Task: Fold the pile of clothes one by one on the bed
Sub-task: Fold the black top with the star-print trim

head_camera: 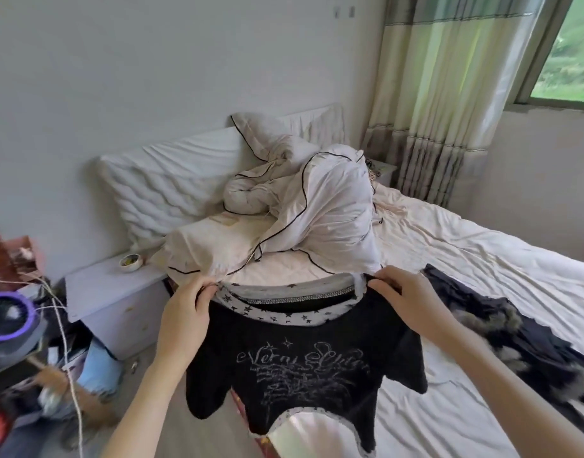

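A black T-shirt with a pale script print and a star-patterned white neckband hangs in the air in front of me, above the near edge of the bed. My left hand pinches its left shoulder. My right hand pinches its right shoulder. The shirt's hem hangs low, with a white lining showing at the bottom. A dark pile of clothes, partly grey and furry, lies on the bed to the right of the shirt.
A crumpled white duvet and a pillow fill the head of the bed. A pale nightstand holding a small bowl stands left. Clutter, a purple fan and cords crowd the floor at far left. Curtains hang at back right.
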